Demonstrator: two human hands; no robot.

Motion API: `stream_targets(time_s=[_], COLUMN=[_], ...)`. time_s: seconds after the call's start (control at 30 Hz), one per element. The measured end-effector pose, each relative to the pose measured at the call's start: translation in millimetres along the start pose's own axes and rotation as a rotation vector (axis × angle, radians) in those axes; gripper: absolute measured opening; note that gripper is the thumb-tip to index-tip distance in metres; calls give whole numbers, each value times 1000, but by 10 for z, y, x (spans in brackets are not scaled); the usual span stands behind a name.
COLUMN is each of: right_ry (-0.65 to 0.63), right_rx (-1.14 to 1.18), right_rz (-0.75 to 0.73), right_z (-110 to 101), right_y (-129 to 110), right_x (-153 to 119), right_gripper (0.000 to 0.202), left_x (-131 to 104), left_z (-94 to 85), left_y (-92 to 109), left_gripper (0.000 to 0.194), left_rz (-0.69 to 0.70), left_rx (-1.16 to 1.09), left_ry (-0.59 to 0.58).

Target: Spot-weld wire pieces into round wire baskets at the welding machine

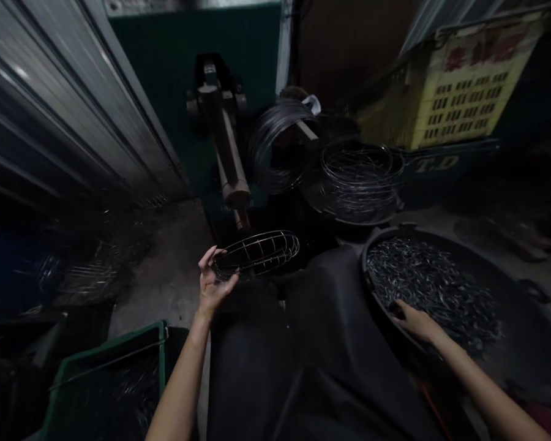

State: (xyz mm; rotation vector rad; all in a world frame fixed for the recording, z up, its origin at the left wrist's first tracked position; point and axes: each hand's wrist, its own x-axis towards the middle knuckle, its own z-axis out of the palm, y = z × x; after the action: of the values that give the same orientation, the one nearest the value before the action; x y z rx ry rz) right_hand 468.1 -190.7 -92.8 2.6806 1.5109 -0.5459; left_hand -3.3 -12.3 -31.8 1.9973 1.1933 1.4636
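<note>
**Wire frame (261, 251) held below a machine arm (229, 147)**

An oval frame of thin, crossing wires sits just below the tip of the machine arm; whether the two touch is too dark to tell; the left hand (213, 285), below and left of the arm's tip, has its thumb and fingers closed on the frame's left end. Well to the right of the arm and lower, the right hand (416, 321) is partly curled at the near edge of a wide black basin (523, 337) with many small metal pieces (436, 288) inside; I cannot tell whether its fingers grip one. Dark cloth (294, 343) covers the person's lap below the arm; just right of the arm stands a coil of wire (280, 125), and farther right lie stacked wire hoops (358, 177); a yellow crate (463, 92) is well to its right; a green crate (114, 342) is below and left of it.
</note>
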Motion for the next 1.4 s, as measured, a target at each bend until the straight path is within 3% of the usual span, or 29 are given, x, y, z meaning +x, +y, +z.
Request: stream_targets(time_s=[0.1, 0.2, 0.3, 0.4, 0.47, 0.53, 0.6, 0.7, 0.77, 0.8, 0.87, 0.97, 1.03, 1.1, 1.2, 1.3, 1.4], right_ry=[-153, -143, -18, 239, 383, 421, 352, 131, 15, 21, 167, 377, 352, 289, 163, -18, 50], right_rx=[88, 116, 131, 263, 469, 727, 915, 995, 990, 955, 820, 590, 516, 526, 672, 714, 493], right_rz=[-15, 3, 79, 192, 190, 102, -33, -256, -414, -483, -580, -632, -619, -558, -559, -791, -1011], right_z=[204, 201, 104, -37, -167, -335, -534, -829, -948, -963, -879, -548, -349, -302, -547, -876, -960], right_y=[115, 133, 186, 159, -6, -330, -782, -1498, -1831, -1921, -1936, -1675, -1495, -1454, -1722, -2182, -2520], right_x=[-106, -162, -215, -321, -413, -517, -630, -778, -821, -819, -769, -611, -504, -464, -555, -638, -592], right_gripper=[11, 16, 22, 22, 25, 33, 37, 37, 38, 36, 27, 23, 27, 28, 28, 21, 24], left_x=[-106, -148, -134, -109, -94, -73, -40, 21, 49, 54, 45, 6, -9, -4, 23, 41, 34], left_z=[34, 80, 102, 89, 79, 88, 118, 171, 184, 180, 152, 94, 69, 69, 119, 201, 255], left_y=[107, 194, 246, 275, 306, 360, 436, 557, 611, 624, 624, 586, 560, 544, 547, 581, 625], left_gripper=[65, 55, 60, 59, 53, 49, 48, 47, 47, 47, 47, 46, 46, 46, 47, 45, 45], left_rz=[-32, -97, -133, -132, -112, -80, -39, 46, 92, 103, 97, 59, 36, 29, 39, 54, 54], left_rx=[-43, -21, -46, -40, 20, 70, 103, 134, 153, 163, 178, 183, 187, 189, 196, 225, 248], left_ry=[-46, -80, -89, -106, -119, -128, -152, -192, -204, -203, -185, -145, -137, -150, -190, -248, -299])
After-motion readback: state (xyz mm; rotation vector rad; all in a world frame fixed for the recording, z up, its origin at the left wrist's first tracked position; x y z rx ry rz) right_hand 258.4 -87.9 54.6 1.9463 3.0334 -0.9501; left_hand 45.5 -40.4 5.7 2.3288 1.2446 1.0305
